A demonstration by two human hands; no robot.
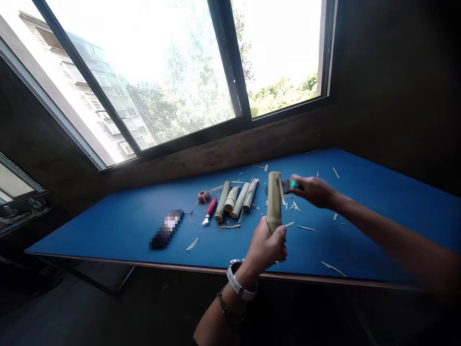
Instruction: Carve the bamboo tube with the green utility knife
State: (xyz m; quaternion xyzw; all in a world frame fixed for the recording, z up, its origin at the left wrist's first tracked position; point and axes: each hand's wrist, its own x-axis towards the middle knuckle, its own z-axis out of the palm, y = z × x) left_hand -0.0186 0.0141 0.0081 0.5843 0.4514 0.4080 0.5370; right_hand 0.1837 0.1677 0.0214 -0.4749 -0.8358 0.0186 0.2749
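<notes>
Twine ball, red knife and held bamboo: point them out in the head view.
Twine ball [203, 196]: head view, middle of the wound ball.
Red knife [212, 206]: head view, on its handle.
Held bamboo [274, 199]: head view, on its shaft, above the gripping hand [267, 245].

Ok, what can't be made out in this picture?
All in the head view:
- lower end of the bamboo piece: hidden by the left hand
- full shape of the green handle: covered by the right hand
- that tool's working end: blurred
- dark object on the table: pixelated
</notes>
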